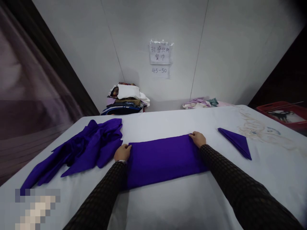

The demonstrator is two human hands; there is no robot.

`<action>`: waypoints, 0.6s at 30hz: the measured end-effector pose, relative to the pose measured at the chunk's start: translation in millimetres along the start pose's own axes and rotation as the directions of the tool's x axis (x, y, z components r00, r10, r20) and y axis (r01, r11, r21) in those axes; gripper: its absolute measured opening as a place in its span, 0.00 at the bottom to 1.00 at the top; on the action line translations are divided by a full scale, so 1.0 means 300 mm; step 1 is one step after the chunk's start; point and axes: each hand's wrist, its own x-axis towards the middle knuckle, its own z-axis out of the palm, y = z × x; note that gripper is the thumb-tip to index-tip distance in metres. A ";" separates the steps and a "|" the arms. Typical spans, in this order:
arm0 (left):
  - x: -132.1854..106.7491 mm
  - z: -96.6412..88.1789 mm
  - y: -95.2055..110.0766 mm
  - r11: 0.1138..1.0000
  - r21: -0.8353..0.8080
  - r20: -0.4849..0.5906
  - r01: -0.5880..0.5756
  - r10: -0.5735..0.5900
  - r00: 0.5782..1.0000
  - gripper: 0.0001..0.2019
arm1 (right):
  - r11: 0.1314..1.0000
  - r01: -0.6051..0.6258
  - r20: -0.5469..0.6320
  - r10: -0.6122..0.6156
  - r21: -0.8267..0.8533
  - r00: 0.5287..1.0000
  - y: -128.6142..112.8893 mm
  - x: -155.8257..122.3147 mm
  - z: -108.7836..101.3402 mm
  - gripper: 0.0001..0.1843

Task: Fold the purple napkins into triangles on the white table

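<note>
On the table (168, 204) before you, which is covered in white and runs back to a pale wall, a purple cloth (163, 159) lies flat at the centre as a folded rectangle, long side left to right.

1. Heap (91, 143): loose purple cloths, crumpled, on the table to your left, just beside the cloth's left end.
2. Stack (126, 100): mixed folded garments, behind the table's far edge, against the wall.
3. Crate (285, 111): red, off the table's far right corner.
4. Triangle (236, 142): one purple cloth folded to a flat triangle, on the table to your right, well apart from the cloth.
5. Sign (160, 53): paper sheet on the wall, above the stack and right of it.

Your left hand (122, 152) rests on the cloth's far left corner, fingers drawn together. Your right hand (198, 139) rests on the far right corner, fingers likewise together. Whether either hand pinches the fabric or only presses it down cannot be told. Both forearms, in dark mesh sleeves, reach in from the near edge, one over each end of the cloth.
</note>
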 end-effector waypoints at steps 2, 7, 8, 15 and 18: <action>0.001 0.000 0.000 1.000 0.005 0.000 0.010 -0.010 1.000 0.15 | 1.000 0.005 0.000 -0.005 -0.007 1.000 0.000 0.001 0.000 0.17; -0.013 -0.004 0.012 1.000 0.024 -0.023 0.010 -0.010 1.000 0.14 | 1.000 0.022 0.009 -0.021 -0.022 1.000 0.001 0.005 -0.001 0.18; -0.018 -0.004 0.015 1.000 0.029 -0.028 0.009 -0.009 1.000 0.14 | 0.999 0.024 0.010 -0.024 -0.024 1.000 0.001 0.006 -0.001 0.18; -0.032 0.015 0.018 0.996 0.075 -0.087 -0.041 0.047 0.995 0.13 | 0.998 0.041 0.005 -0.041 -0.050 0.999 0.000 0.007 0.004 0.17; -0.022 0.010 0.005 0.997 0.067 -0.082 -0.027 0.032 0.996 0.14 | 0.998 0.045 -0.017 -0.046 -0.052 0.999 0.007 0.010 -0.009 0.17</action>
